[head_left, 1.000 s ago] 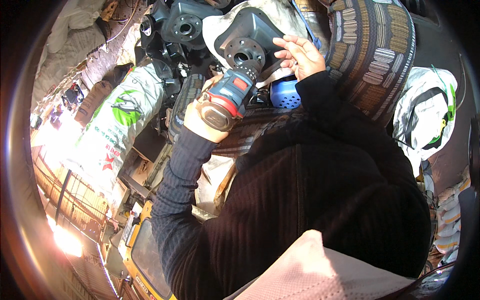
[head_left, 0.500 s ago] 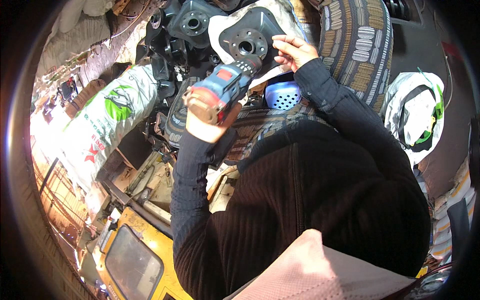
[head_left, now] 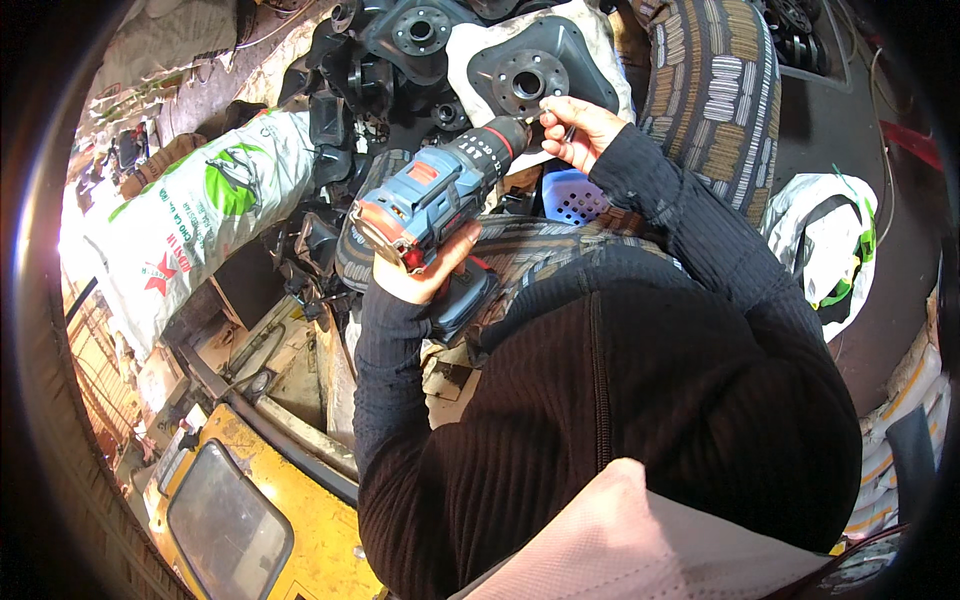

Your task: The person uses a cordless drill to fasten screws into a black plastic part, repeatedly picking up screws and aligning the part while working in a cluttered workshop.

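A blue and red cordless drill (head_left: 425, 185) is gripped in my left hand (head_left: 425, 275), its black chuck pointing up and to the right. At the bit end of the drill is my right hand (head_left: 585, 130), with thumb and fingertips pinched together. A small dark pin-like piece (head_left: 570, 133) shows between those fingers; its exact kind is too small to tell. Just beyond both hands lies a black four-cornered part (head_left: 565, 55) with a round holed flange and a central opening. It rests on a white cloth or sack (head_left: 462, 50).
More black flanged parts (head_left: 415, 35) are heaped at the far left. A patterned cushioned armrest (head_left: 700, 100) curves along the right, near a white bag (head_left: 825, 240). A lilac perforated shoe (head_left: 573, 197) sits below my right hand. Left are a printed sack (head_left: 200, 210) and yellow machine panel (head_left: 320, 510).
The drill's chuck has swung away from the flange's centre toward my right fingertips. My right hand has come down to the bit end, its fingers drawn into a pinch.
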A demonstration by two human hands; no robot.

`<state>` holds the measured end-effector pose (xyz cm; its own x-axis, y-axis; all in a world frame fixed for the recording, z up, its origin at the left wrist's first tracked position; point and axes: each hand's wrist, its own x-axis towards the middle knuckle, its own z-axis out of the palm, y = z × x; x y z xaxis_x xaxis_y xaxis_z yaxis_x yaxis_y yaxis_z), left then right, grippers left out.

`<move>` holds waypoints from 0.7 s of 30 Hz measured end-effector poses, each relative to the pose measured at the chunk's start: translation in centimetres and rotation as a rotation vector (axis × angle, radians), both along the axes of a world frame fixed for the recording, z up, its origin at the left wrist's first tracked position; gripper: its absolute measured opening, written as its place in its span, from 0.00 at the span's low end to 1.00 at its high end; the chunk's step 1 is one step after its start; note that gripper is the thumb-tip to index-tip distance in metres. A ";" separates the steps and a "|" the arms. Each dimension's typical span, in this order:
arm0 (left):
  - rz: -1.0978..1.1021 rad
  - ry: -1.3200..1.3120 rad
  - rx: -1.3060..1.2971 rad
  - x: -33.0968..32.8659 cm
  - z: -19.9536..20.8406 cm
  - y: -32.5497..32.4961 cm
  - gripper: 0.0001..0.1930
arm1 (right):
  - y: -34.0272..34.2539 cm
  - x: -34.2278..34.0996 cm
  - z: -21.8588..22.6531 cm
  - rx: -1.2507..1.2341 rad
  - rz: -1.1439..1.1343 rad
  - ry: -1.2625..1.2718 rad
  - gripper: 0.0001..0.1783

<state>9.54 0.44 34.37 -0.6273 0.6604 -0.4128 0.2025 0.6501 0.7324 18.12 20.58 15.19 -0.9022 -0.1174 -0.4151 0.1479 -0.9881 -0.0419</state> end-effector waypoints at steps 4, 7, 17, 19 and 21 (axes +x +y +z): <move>-0.194 0.118 -0.044 -0.5 0.1 0.5 0.15 | 0.0 -0.1 -0.1 0.051 0.053 -0.061 0.10; -0.487 0.467 -0.121 -0.8 0.1 1.3 0.15 | 0.1 -0.2 -0.2 0.043 0.078 -0.077 0.09; -0.393 0.357 -0.075 -1.8 -0.2 0.3 0.12 | 0.3 -0.3 0.2 0.172 0.121 -0.108 0.13; -0.023 -0.042 -0.124 -1.4 -0.1 -0.2 0.10 | 0.3 -0.3 0.5 0.142 0.106 -0.092 0.13; 0.127 -0.216 -0.224 -0.9 -0.4 -0.5 0.10 | 0.2 -0.2 0.6 0.135 0.095 -0.113 0.14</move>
